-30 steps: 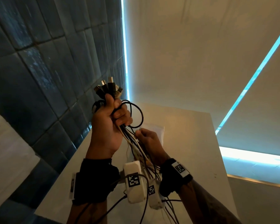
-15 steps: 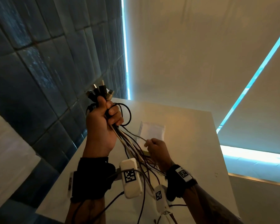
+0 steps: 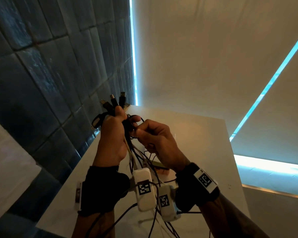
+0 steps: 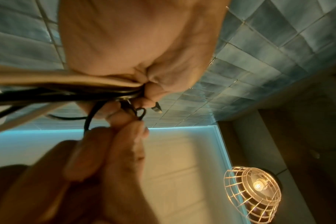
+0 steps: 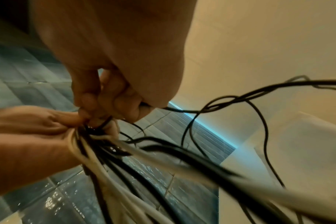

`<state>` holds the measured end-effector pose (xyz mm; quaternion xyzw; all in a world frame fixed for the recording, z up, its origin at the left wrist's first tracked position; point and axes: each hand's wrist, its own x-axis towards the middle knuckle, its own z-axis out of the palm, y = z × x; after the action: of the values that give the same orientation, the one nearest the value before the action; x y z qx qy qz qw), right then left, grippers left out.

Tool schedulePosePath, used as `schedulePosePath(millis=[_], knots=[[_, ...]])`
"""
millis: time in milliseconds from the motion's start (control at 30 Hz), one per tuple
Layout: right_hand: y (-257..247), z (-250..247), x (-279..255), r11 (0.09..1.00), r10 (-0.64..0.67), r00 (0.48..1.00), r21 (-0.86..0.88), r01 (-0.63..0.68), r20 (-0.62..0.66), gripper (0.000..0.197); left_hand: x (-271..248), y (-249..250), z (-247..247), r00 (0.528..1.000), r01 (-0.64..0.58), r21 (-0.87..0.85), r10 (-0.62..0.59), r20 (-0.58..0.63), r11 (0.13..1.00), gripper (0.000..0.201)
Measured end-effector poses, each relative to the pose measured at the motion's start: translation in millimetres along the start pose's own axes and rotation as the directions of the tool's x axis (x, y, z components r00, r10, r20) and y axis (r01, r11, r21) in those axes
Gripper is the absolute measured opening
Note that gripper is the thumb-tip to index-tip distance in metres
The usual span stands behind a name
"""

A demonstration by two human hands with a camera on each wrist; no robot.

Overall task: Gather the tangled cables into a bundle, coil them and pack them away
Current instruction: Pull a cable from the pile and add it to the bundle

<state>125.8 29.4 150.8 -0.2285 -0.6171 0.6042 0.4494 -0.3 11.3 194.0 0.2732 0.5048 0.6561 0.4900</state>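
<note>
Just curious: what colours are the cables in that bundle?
Black and white cables, clearest in the right wrist view.

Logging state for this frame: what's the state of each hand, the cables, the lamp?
left hand: fist gripping the cable bundle, raised.
right hand: pinching a thin black cable beside it.
cable bundle: uncoiled, plugs up, tails hanging.
cage lamp: lit.

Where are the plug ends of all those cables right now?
In the head view the plug ends stick up out of the left hand, left of centre, against the dark tiled wall.
</note>
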Motion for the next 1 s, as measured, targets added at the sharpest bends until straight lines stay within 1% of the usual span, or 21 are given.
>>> schedulePosePath(millis=[100, 200, 300, 400, 500, 633, 700, 800, 867, 933, 967, 1000], knots=[[5.4, -4.5, -1.1, 0.998, 0.029, 1.0, -0.053, -0.029, -0.002, 0.017, -3.7, 2.2, -1.4, 0.993, 0.048, -0.133, -0.033, 0.114, 0.99, 0.036], [16.3, -9.4, -3.3, 0.995, 0.081, 0.996, -0.058, -0.082, -0.022, 0.019, -4.8, 6.5, 0.0, 0.978, 0.053, -0.262, 0.003, 0.208, 0.964, 0.04], [33.8, -13.4, -6.3, 0.989, 0.112, 0.991, -0.089, -0.118, -0.074, 0.023, -8.0, 10.7, 4.4, 0.962, 0.016, -0.265, 0.057, 0.268, 0.964, 0.041], [58.4, -23.9, -9.4, 0.967, 0.143, 0.983, -0.194, -0.164, -0.116, 0.023, -11.1, 15.3, 3.8, 0.948, -0.015, -0.249, 0.093, 0.304, 0.968, 0.041], [85.2, -42.0, -14.5, 0.933, 0.215, 0.959, -0.251, -0.258, -0.187, 0.023, -10.1, 16.5, 0.1, 0.954, -0.034, -0.224, 0.098, 0.283, 0.974, 0.043], [113.2, -57.6, -24.0, 0.882, 0.259, 0.924, -0.322, -0.345, -0.282, 0.028, -10.3, 17.9, -1.7, 0.957, -0.025, -0.229, 0.09, 0.275, 0.973, 0.046], [124.4, -61.1, -29.4, 0.869, 0.295, 0.903, -0.305, -0.389, -0.313, 0.028, -11.1, 19.9, -1.2, 0.96, -0.021, -0.235, 0.085, 0.266, 0.972, 0.048], [138.6, -60.9, -37.8, 0.856, 0.378, 0.867, -0.233, -0.461, -0.326, 0.033, -12.2, 21.9, -1.9, 0.963, -0.03, -0.219, 0.087, 0.256, 0.975, 0.046], [145.8, -64.1, -41.7, 0.794, 0.414, 0.83, -0.298, -0.531, -0.375, 0.031, -11.6, 20.3, -2.3, 0.964, -0.037, -0.191, 0.085, 0.25, 0.981, 0.044], [142.0, -68.7, -40.5, 0.73, 0.408, 0.793, -0.359, -0.581, -0.453, 0.024, -9.3, 15.8, -3.9, 0.972, -0.04, -0.139, 0.07, 0.225, 0.99, 0.042], [135.1, -69.5, -37.5, 0.735, 0.381, 0.783, -0.352, -0.58, -0.492, 0.02, -7.4, 12.5, -5.1, 0.976, -0.039, -0.11, 0.061, 0.208, 0.993, 0.041], [125.0, -68.9, -33.1, 0.773, 0.349, 0.782, -0.313, -0.552, -0.517, 0.018, -5.8, 8.9, -5.5, 0.98, -0.037, -0.08, 0.052, 0.193, 0.996, 0.041]])
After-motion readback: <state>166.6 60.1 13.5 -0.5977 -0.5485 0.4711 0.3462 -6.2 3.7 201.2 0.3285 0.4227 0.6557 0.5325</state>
